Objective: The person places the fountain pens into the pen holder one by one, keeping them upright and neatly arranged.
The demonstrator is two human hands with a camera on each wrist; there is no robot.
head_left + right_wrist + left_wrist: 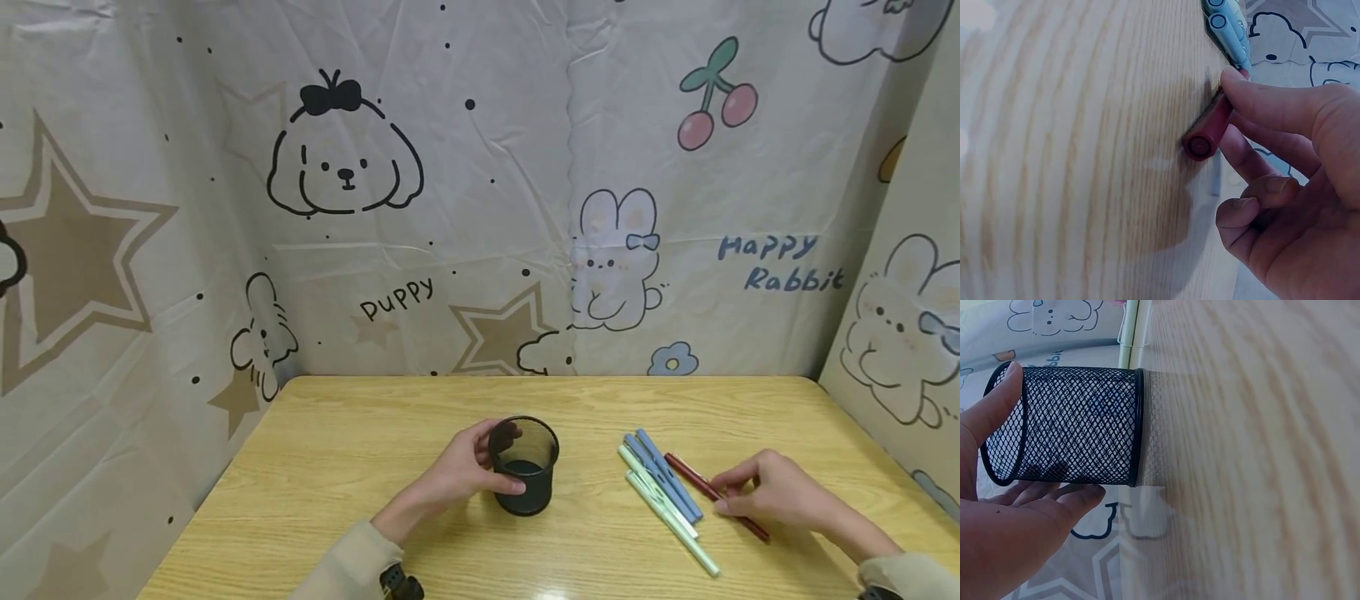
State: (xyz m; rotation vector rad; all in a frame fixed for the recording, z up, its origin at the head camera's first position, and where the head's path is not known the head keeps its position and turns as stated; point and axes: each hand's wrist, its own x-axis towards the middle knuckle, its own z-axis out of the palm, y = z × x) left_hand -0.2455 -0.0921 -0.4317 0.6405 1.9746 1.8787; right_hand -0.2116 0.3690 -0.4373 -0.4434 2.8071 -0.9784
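Observation:
A black mesh pen holder [525, 492] stands upright on the table. My left hand [468, 467] grips it from the left, thumb on the near side and fingers around the far side. In the left wrist view its mesh wall [1079, 425] shows between the thumb and the fingers. At the right, my right hand [783, 492] pinches a dark red pen [690, 476] between thumb and forefinger. In the right wrist view this red pen [1210, 128] lies close along the tabletop, one end toward the camera, with the other fingers curled below.
Blue pens [660, 475] and light green pens [675, 521] lie side by side between the pen holder and the red pen. The wooden table [360, 433] meets a printed cloth backdrop [480, 208] behind, with more cloth at both sides.

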